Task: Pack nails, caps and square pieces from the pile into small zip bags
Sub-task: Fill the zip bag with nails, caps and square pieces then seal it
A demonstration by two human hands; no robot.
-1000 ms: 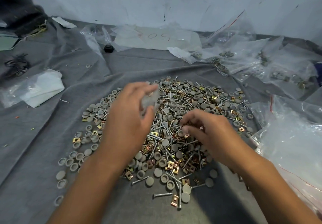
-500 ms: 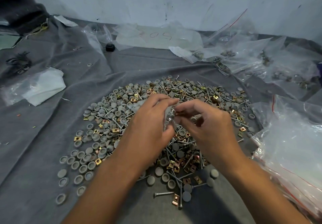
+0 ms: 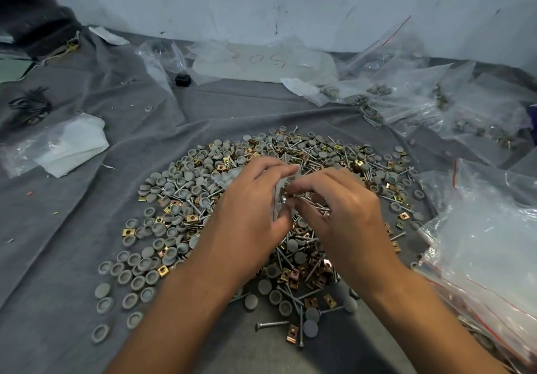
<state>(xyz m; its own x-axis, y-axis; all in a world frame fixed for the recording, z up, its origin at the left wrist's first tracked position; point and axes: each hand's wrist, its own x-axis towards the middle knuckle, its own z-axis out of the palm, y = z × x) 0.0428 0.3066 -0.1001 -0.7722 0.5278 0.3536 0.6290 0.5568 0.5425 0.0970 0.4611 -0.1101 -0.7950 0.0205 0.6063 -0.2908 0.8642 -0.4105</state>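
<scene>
Small zip bag [image 3: 286, 190], clear with a red seal line, held up over the middle of the pile [image 3: 203, 199]. Left hand [image 3: 250, 213] pinches the bag between thumb and curled fingers. Right hand [image 3: 345, 208] meets it from the other side, fingers curled in at the bag's mouth, pinching small metal pieces; what exactly it holds is blurred. Both hands and forearms cover the pile's centre and near part, so what lies under them is hidden.

The pile: grey round caps [image 3: 162, 181] mostly on its left side, some strayed out toward the near-left edge; nails [image 3: 308, 152] thick on the far and right side; brass-coloured square pieces [image 3: 292, 333] mixed throughout, one lying loose at the near edge beside a single nail [image 3: 271, 324]. All on a wrinkled grey cloth [image 3: 72, 257] spread under everything.

Right of the pile, touching its edge: a big clear plastic bag [image 3: 488, 242] with red lines. Beyond the pile to the right: a heap of filled bags [image 3: 412, 94], hardware showing through. Straight beyond the pile: a flat clear sheet with red handwriting [image 3: 255, 61], and left of that a small black object [image 3: 183, 79]. Left of the pile, well apart: a stack of white empty bags [image 3: 66, 146]; further left, a dark tangle of wire [image 3: 29, 106]. White scuffed wall [image 3: 261, 1] behind it all. Dark fabric [image 3: 32, 13] at far left corner.
</scene>
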